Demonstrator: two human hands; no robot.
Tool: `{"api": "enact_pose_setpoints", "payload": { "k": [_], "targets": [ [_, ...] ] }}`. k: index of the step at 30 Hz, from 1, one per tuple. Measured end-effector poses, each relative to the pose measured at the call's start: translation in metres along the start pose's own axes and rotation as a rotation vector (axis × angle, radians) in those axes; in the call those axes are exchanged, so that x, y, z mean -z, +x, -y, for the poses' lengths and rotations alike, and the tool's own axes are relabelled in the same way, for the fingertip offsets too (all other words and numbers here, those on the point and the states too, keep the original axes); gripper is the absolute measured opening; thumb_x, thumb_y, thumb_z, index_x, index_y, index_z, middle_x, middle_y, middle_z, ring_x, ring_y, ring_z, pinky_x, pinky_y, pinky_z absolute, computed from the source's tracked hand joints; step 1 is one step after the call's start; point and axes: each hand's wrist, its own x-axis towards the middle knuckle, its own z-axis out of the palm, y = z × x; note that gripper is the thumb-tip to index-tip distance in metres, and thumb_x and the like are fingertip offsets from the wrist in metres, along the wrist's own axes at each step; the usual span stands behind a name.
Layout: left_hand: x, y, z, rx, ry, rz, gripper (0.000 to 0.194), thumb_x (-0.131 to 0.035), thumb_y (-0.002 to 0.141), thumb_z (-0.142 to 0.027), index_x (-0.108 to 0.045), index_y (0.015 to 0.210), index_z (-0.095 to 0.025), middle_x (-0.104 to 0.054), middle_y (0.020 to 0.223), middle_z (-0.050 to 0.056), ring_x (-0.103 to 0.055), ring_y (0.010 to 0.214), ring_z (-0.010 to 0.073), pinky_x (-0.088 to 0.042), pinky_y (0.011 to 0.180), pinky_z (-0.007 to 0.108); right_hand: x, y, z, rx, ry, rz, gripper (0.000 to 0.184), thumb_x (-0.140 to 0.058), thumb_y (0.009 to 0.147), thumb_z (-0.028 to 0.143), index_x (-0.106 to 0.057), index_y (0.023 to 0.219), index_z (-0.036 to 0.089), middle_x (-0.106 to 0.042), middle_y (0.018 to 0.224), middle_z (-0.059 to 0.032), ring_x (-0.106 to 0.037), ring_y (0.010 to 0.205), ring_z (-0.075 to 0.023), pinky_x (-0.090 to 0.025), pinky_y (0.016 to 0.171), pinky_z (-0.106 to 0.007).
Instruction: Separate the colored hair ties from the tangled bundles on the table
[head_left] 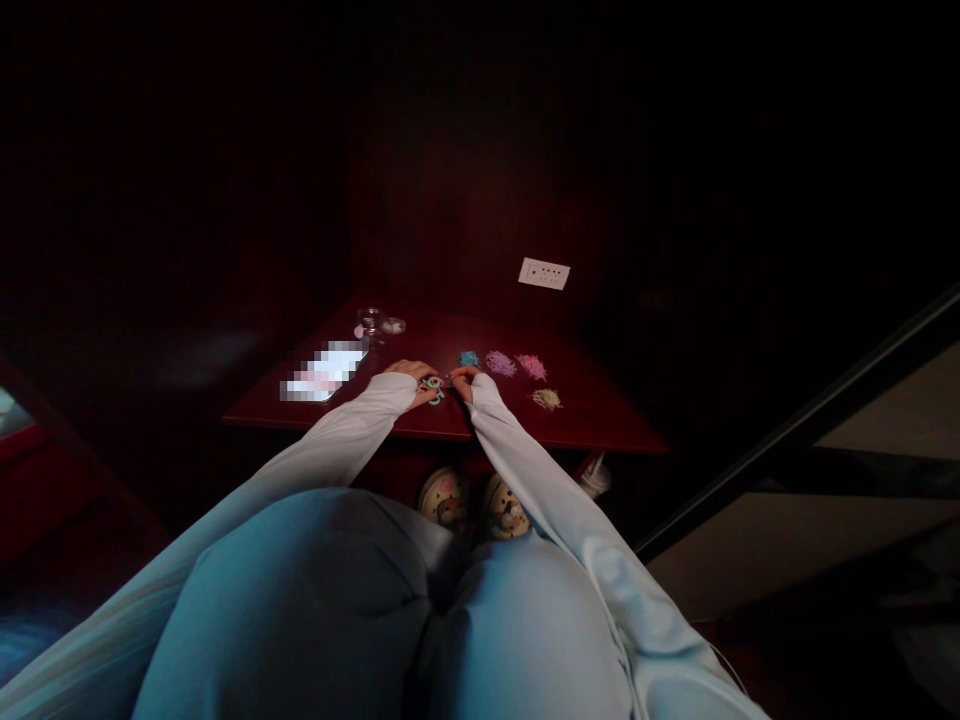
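Rings (432, 389) show between my hands at the tabletop (592, 425), and I judge the left hand (412, 369) nearer: they sit at its 4 o'clock, right against the fingers, though I cannot tell whether it grasps them. For the right hand (463, 380) they lie at 9 o'clock; its fingertips draw together, on what I cannot make out. I see no clear long axis.

2 hands (412, 369) (463, 381) | 4 piles (469, 358) (500, 364) (532, 367) (547, 399) | 2 shoes (444, 497) (505, 507) | 1 screen (328, 371) | 1 outlet plate (544, 274)
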Motion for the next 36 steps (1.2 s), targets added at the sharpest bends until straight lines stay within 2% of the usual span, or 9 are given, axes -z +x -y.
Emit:
{"api": "enact_pose_setpoints", "payload": {
  "k": [6, 11, 14, 18, 23, 26, 29, 36],
  "targets": [
    [0.003, 0.003, -0.005, 0.025, 0.009, 0.005, 0.040, -0.062, 0.091, -0.036, -0.074, 0.128, -0.026, -0.075, 0.137, 0.007, -0.067, 0.132, 0.0301, -0.040, 0.126, 0.046, -0.001, 0.000, 0.009, 0.043, -0.145, 0.070, 0.026, -0.079, 0.085, 0.051, -0.079, 0.097, 0.027, -0.072, 0.083, 0.0040, -0.066, 0.086, -0.0157, -0.051, 0.084, -0.025],
    [0.006, 0.002, -0.004, -0.010, 0.003, 0.083, 0.055, -0.067, 0.089, -0.045, -0.067, 0.142, -0.028, -0.071, 0.148, 0.006, -0.062, 0.140, 0.0296, -0.030, 0.133, 0.051, 0.000, 0.001, 0.012, 0.033, -0.167, 0.100, 0.023, -0.078, 0.086, 0.046, -0.082, 0.097, 0.027, -0.074, 0.084, 0.0042, -0.067, 0.083, -0.0153, -0.051, 0.084, -0.025],
    [0.003, 0.002, 0.000, -0.004, -0.013, 0.071, 0.052, -0.067, 0.091, -0.051, -0.072, 0.139, -0.030, -0.067, 0.154, 0.004, -0.060, 0.144, 0.0292, -0.035, 0.131, 0.047, 0.001, -0.001, 0.011, 0.040, -0.135, 0.098, 0.020, -0.075, 0.087, 0.043, -0.082, 0.096, 0.026, -0.074, 0.081, 0.0041, -0.067, 0.083, -0.0160, -0.052, 0.083, -0.025],
    [-0.001, 0.004, 0.004, 0.025, -0.020, 0.064, 0.042, -0.066, 0.092, -0.049, -0.080, 0.128, -0.032, -0.068, 0.153, 0.001, -0.060, 0.143, 0.0296, -0.044, 0.125, 0.044, 0.000, -0.005, 0.012, 0.067, -0.130, 0.067, 0.022, -0.071, 0.091, 0.045, -0.083, 0.098, 0.028, -0.075, 0.083, 0.0035, -0.068, 0.087, -0.0173, -0.053, 0.084, -0.026],
    [0.005, 0.005, 0.006, 0.017, -0.067, 0.080, 0.037, -0.071, 0.089, -0.049, -0.083, 0.121, -0.035, -0.072, 0.148, -0.001, -0.064, 0.138, 0.0293, -0.048, 0.122, 0.041, 0.000, -0.008, 0.016, 0.144, -0.188, 0.071, 0.025, -0.080, 0.088, 0.051, -0.085, 0.096, 0.028, -0.077, 0.095, -0.0004, -0.069, 0.096, -0.0200, -0.052, 0.093, -0.030],
    [0.006, 0.005, 0.007, 0.002, -0.080, 0.075, 0.038, -0.071, 0.088, -0.053, -0.084, 0.119, -0.036, -0.073, 0.145, -0.002, -0.066, 0.135, 0.0283, -0.051, 0.119, 0.039, 0.001, -0.009, 0.018, 0.162, -0.154, 0.075, 0.029, -0.080, 0.089, 0.054, -0.086, 0.096, 0.026, -0.076, 0.096, -0.0018, -0.068, 0.096, -0.0197, -0.052, 0.093, -0.029],
    [0.001, 0.005, 0.009, 0.015, -0.066, 0.054, 0.041, -0.069, 0.088, -0.057, -0.083, 0.120, -0.036, -0.074, 0.143, -0.002, -0.066, 0.133, 0.0285, -0.051, 0.118, 0.040, 0.002, -0.012, 0.018, 0.188, -0.128, 0.065, 0.031, -0.078, 0.091, 0.056, -0.086, 0.100, 0.026, -0.076, 0.097, -0.0013, -0.068, 0.096, -0.0183, -0.051, 0.092, -0.028],
    [-0.010, 0.007, 0.012, 0.020, -0.067, 0.022, 0.047, -0.068, 0.088, -0.056, -0.082, 0.126, -0.031, -0.074, 0.144, 0.003, -0.066, 0.136, 0.0301, -0.048, 0.121, 0.040, -0.002, -0.011, 0.016, 0.214, -0.120, 0.159, 0.031, -0.078, 0.092, 0.056, -0.087, 0.094, 0.025, -0.074, 0.093, -0.0010, -0.066, 0.090, -0.0162, -0.049, 0.087, -0.026]
  ]
}}
